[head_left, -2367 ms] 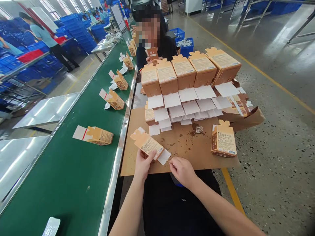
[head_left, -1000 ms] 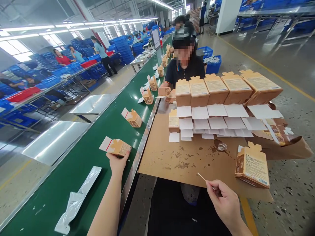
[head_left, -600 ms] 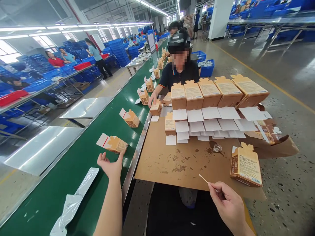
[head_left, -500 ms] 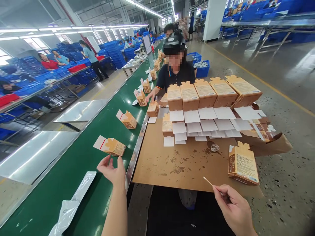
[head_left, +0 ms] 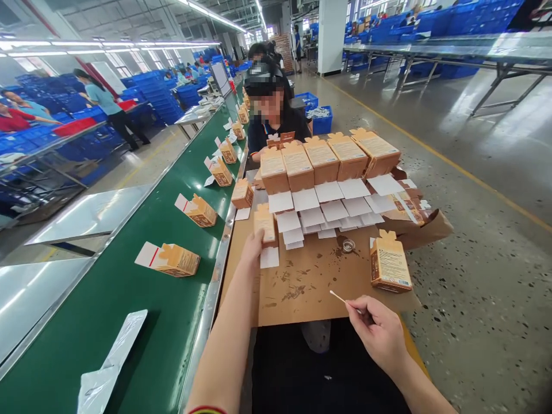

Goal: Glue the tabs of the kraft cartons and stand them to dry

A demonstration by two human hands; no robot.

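My left hand (head_left: 253, 248) reaches to a small brown box (head_left: 264, 225) at the left end of the stack, with its fingers at the box's left side. A white flap (head_left: 269, 257) hangs from that box's near side. My right hand (head_left: 374, 325) pinches a cotton swab (head_left: 338, 296) over the front edge of the cardboard (head_left: 314, 307), its white tip pointing left. A small clear dish (head_left: 348, 246) lies on the cardboard among wet spots. Near the right edge stands a single brown box (head_left: 390, 263) with a scalloped top.
On the left, a green belt (head_left: 168, 305) carries several brown boxes with open flaps and a silver pouch (head_left: 112, 362). Several boxes (head_left: 321, 164) with white flaps form a stack. Behind them sits a person in a dark shirt (head_left: 293, 127). A metal rail (head_left: 219, 264) edges the belt.
My left hand has moved from above the belt to the box beside the stack. The view has turned right. The person opposite has drawn a hand back from the belt.
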